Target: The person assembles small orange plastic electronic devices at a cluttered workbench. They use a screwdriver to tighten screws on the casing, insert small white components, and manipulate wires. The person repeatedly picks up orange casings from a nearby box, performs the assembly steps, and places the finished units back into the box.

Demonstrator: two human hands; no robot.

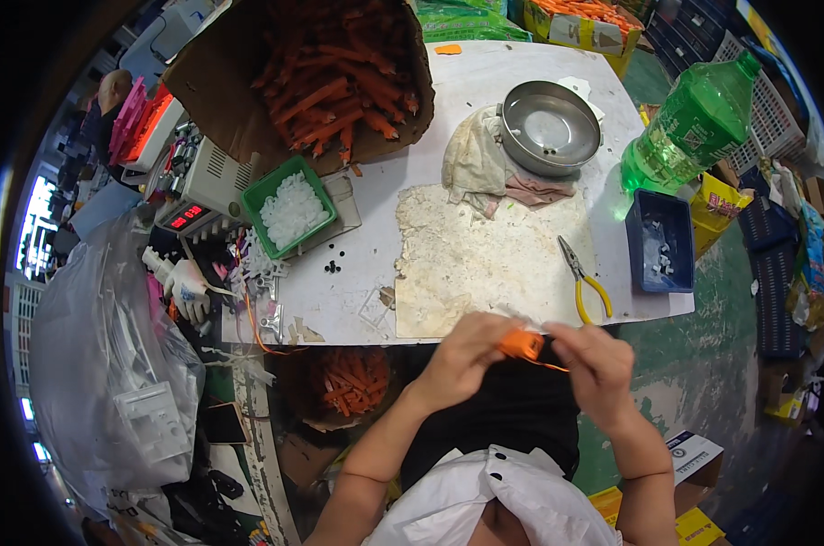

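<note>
Just past the table's near edge, over my lap, I hold a small orange plastic piece [521, 344] in my left hand [464, 358], its fingers closed round it. From that piece a thin orange strand runs toward my right hand [597, 366]. My right fingers are pinched together beside the piece, and what lies between them is too small to make out. On the worn beige sheet [485, 264] ahead of my hands rest pliers with yellow handles [583, 278]. A round metal bowl [550, 127] with a few tiny bits in it sits on a crumpled cloth [471, 164].
A cardboard box [216, 96] of orange plastic parts stands far left, with a green tray [289, 207] of white pieces before it. A green bottle [694, 123] and blue bin [659, 241] line the right edge. Another orange-filled box [348, 387] is below the table.
</note>
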